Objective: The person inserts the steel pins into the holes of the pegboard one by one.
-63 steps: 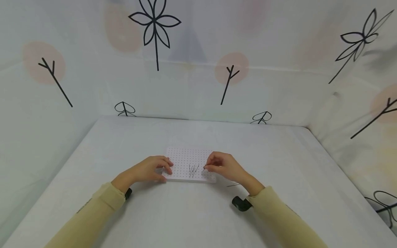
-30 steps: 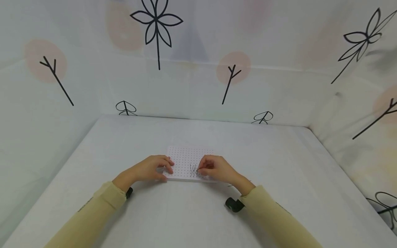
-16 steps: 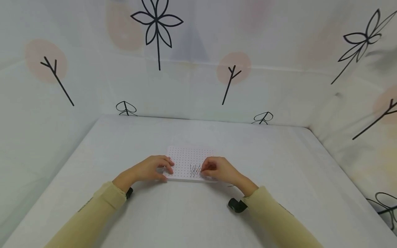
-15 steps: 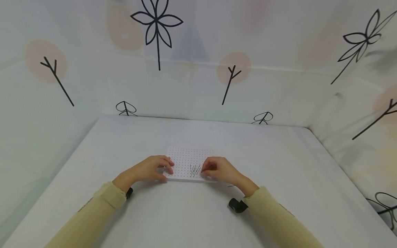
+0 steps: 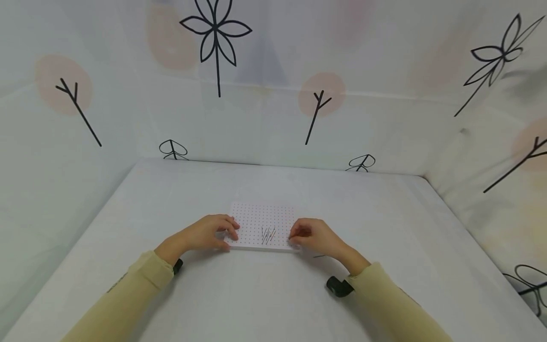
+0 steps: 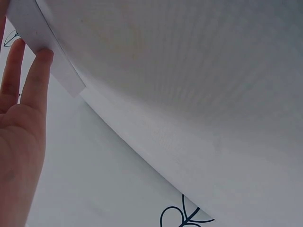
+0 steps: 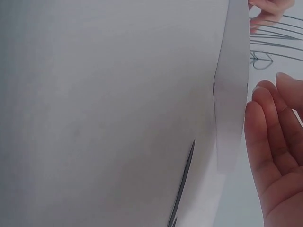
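Note:
A white pegboard [image 5: 252,218] with rows of small holes lies on the table. Several thin dark metal pins [image 5: 268,235] stand slanted in its front part; the right wrist view also catches the pins [image 7: 277,35] from the side. My left hand [image 5: 213,232] holds the board's front left corner, with the thumb at the front edge and bent fingers on top. At the front right corner is my right hand [image 5: 314,235], fingers loosely bent. In the right wrist view no pin shows between those fingertips [image 7: 255,111].
A loose dark pin [image 7: 182,184] lies on the white table [image 5: 265,294], beside the board's right end; a second tip shows near it. Patterned white cloth [image 5: 265,123] rises behind the table and at both sides. A black wrist camera [image 5: 339,286] sits below the right wrist.
My right hand, which held a pin over the board, has left it standing with the others and drawn back to the right. The left hand stays at its corner.

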### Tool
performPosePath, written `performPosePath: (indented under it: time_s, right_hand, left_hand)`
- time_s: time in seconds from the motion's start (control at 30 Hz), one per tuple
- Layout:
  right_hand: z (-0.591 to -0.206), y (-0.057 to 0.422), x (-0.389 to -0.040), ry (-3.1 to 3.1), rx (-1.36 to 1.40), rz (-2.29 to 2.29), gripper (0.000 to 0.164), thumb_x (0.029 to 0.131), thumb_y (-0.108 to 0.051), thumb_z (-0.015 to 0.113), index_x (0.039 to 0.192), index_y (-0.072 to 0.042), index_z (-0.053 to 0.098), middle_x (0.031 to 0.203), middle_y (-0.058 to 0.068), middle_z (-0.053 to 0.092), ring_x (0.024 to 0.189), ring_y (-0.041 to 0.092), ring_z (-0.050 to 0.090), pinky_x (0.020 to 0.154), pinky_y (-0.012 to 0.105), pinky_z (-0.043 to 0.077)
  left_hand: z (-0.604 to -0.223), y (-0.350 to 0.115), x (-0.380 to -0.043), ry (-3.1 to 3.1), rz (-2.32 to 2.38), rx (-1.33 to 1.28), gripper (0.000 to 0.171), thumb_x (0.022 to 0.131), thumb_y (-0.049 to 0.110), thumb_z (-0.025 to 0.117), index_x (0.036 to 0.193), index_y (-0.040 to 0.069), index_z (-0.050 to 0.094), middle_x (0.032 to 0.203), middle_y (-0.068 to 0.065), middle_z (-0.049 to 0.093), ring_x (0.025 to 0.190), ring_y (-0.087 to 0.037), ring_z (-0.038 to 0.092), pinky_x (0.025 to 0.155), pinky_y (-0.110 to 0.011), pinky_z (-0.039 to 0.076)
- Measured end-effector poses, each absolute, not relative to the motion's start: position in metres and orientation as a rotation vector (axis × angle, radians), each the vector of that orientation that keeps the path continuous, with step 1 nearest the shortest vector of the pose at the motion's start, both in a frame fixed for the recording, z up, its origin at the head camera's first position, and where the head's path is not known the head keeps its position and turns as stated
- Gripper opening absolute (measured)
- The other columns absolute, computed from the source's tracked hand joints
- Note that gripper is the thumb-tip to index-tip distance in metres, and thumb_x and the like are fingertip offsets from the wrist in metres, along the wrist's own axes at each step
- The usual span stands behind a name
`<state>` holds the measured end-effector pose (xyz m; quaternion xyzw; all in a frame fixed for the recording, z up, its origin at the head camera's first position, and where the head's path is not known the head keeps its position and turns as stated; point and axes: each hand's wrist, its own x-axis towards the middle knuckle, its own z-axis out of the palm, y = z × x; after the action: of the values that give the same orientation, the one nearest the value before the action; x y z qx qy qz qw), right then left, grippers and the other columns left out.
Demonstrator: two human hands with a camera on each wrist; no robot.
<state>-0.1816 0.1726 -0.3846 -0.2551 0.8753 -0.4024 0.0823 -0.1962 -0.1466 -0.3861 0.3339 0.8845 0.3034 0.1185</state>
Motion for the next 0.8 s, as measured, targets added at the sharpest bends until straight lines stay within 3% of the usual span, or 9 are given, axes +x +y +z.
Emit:
performPosePath:
  time_s: [0.8]
  right_hand:
    - [-0.388,0.202,-0.175,2.62,-0.746,-1.226,0.011,0.082,0.0,0.068,0.085,-0.01,0.063,0.085,-0.002,0.063,0.08,0.013,0.059,0.073,0.026,0.051]
  left_hand:
    - [-0.385,-0.147,-0.197,2.58,0.891,0.976,0.021,0.073,0.009,0.079,0.087,0.02,0.069,0.118,0.001,0.058,0.123,-0.029,0.043,0.104,-0.048,0.03]
